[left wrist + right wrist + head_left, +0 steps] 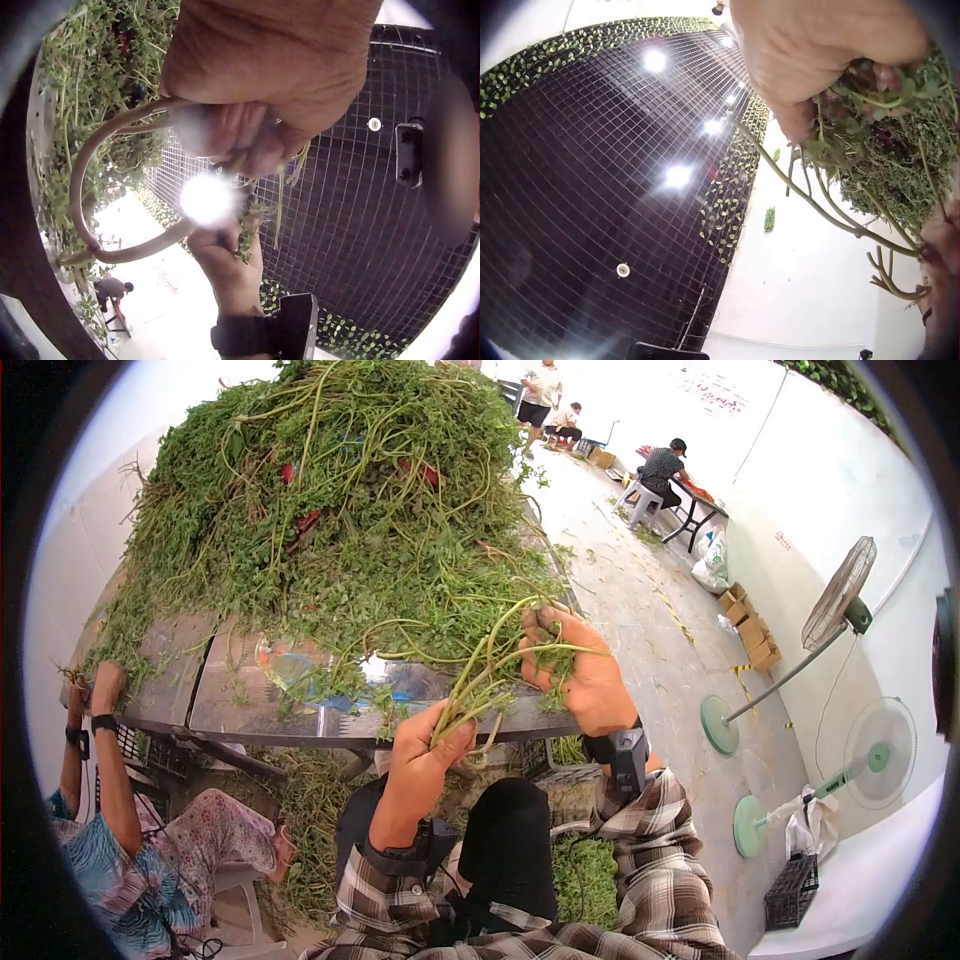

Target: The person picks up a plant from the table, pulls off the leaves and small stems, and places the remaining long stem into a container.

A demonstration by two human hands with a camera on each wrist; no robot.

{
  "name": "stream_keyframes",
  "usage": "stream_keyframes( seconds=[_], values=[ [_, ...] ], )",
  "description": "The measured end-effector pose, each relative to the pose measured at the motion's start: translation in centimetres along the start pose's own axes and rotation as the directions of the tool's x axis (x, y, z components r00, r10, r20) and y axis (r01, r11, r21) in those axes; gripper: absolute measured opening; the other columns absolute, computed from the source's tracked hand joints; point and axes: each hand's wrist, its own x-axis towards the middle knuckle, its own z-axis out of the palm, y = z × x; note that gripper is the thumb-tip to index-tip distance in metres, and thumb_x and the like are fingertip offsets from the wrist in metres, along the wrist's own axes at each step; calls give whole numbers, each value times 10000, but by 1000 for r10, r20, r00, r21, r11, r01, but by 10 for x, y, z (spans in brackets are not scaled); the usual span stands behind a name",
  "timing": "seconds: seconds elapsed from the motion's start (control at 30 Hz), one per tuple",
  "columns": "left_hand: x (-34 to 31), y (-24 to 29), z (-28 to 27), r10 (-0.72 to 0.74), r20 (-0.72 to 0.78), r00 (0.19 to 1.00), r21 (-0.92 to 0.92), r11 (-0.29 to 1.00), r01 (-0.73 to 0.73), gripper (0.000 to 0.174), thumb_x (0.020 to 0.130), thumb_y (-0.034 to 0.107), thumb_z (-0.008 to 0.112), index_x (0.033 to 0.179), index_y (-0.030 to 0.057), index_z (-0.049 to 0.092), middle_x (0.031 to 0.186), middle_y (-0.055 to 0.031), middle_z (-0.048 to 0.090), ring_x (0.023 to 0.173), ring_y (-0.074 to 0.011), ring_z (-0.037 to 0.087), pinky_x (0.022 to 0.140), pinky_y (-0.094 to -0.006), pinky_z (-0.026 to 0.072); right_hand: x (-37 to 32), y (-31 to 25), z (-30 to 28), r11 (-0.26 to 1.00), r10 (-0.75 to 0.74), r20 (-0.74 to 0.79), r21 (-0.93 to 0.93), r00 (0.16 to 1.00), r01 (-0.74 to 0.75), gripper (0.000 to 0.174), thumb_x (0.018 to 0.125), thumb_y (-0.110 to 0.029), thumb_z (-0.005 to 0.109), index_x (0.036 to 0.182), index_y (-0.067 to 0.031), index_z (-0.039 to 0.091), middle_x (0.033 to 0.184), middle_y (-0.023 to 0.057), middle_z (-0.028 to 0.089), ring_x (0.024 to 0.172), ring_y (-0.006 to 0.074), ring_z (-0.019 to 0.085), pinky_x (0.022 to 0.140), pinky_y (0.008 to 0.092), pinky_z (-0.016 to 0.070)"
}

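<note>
Long green plant stems (487,650) rise from my left hand (420,755), which grips their lower ends above the table's front edge. My right hand (585,670) is level with the upper part of the bunch, its fingers curled around a leafy sprig (556,657). In the right wrist view, leaves (870,101) show under the curled fingers, and stems run down to the left hand (941,255). One thick bent stem (79,172) loops out of the left hand in the left wrist view. Beyond both hands, a big heap of the same greens (330,530) covers the table (240,690).
At the left, another person's arms (118,790) reach to the table edge. Cut stems (315,810) lie on the floor below, and greens (585,880) sit beside my legs. Two standing fans (735,725) and cardboard boxes (752,630) stand along the right wall.
</note>
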Motion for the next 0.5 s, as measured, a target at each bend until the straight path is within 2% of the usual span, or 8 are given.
stream_keyframes(
  seconds=[0.2, 0.23, 0.3, 0.33, 0.4, 0.47, 0.5],
  values=[
    [3, -3, 1, 2, 1, 1000, -66, 998, -2, 247, 907, 245, 515, 815, 16, 516, 646, 24, 430, 569, -54, 342, 503, -220, 270, 5, 1, -13, 998, -35, -110, 43, 993, 40, 151, 817, -198, 582, 928, -96, 571, 857, 25, 608, 738, 125, 574, 592, 268, 473],
    [4, -2, 5, 8, -29, 1000, -71, 997, -10, 274, 899, 278, 525, 778, 33, 506, 608, 12, 423, 524, -55, 329, 471, -220, 248, 5, 1, -14, 998, -34, -110, 45, 993, 39, 151, 817, -198, 582, 928, -96, 571, 857, 25, 608, 738, 125, 574, 592, 268, 473],
    [5, -3, 8, 11, -59, 998, -77, 997, -15, 304, 891, 312, 535, 740, 51, 495, 571, 1, 417, 479, -56, 316, 439, -220, 226, 4, -1, -12, 986, -100, -169, 115, 981, 120, 143, 793, -183, 605, 878, -75, 566, 788, 43, 606, 666, 150, 587, 467, 249, 447],
    [6, -5, 8, 13, -48, 999, -77, 997, -17, 292, 892, 305, 535, 756, 49, 497, 566, 5, 408, 473, -54, 307, 437, -217, 226, 4, -1, -10, 986, -99, -171, 116, 980, 120, 143, 793, -183, 605, 878, -75, 566, 788, 43, 606, 666, 150, 587, 467, 249, 447],
    [6, -8, 8, 16, -34, 999, -79, 997, -18, 281, 892, 298, 535, 771, 48, 498, 561, 8, 398, 467, -51, 299, 434, -214, 226, 5, -5, -3, 972, -133, -366, 132, 921, 193, 134, 793, -177, 603, 847, -60, 565, 733, 30, 576, 625, 138, 561, 433, 238, 410],
    [3, -10, 4, -9, -129, 992, -207, 978, -18, 262, 891, 289, 537, 797, 48, 497, 563, 13, 392, 454, -48, 291, 420, -212, 225, 15, -19, -32, 962, -150, -346, 164, 926, 217, 143, 798, -213, 589, 851, -82, 568, 722, 31, 569, 600, 130, 542, 457, 239, 423],
    [3, -8, 0, -9, -128, 992, -209, 978, -18, 262, 891, 289, 537, 797, 48, 497, 563, 13, 392, 454, -48, 291, 420, -212, 225, 17, -25, -50, 951, -168, -324, 197, 931, 240, 155, 803, -249, 574, 856, -103, 570, 711, 33, 563, 575, 123, 523, 480, 240, 435]
  ],
)
